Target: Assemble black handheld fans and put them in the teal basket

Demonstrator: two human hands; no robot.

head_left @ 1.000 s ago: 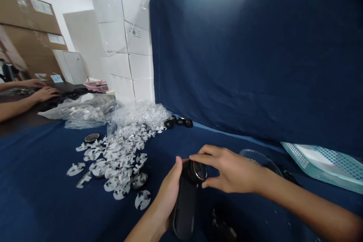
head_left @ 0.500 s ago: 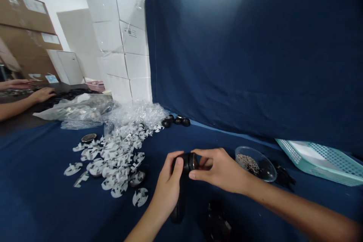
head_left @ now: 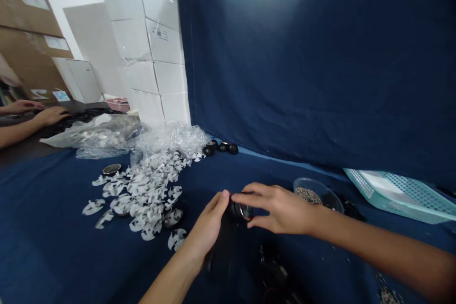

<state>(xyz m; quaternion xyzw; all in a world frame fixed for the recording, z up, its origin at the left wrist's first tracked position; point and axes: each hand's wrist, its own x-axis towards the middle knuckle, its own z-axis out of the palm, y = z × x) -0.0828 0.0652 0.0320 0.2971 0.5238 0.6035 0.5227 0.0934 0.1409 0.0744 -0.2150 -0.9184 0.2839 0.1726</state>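
Observation:
A black device (head_left: 236, 210) with a round, shiny-rimmed end is between my hands, above the blue cloth. My left hand (head_left: 210, 225) is closed round its left side, thumb on top. The fingers of my right hand (head_left: 274, 206) curve about the round end, touching its rim from the right. A long dark part (head_left: 217, 251) hangs below the round end, blurred and hard to make out. Left of my hands lies a heap of pale, cut-out plastic pieces (head_left: 149, 199). More black parts (head_left: 272, 270) lie in shadow on the near cloth.
Right of me stand a clear bowl (head_left: 309, 194) of small metal screws and a turquoise basket (head_left: 409, 206). Black round parts (head_left: 223, 147) and crumpled plastic bags (head_left: 171, 140) lie farther back. White boxes (head_left: 166, 76) rise behind. Another person's hands (head_left: 52, 115) are at far left.
My right index finger has reached left over the top of the black device, whose round end has turned slightly. The view has dipped a little, showing a small pile of screws at lower right.

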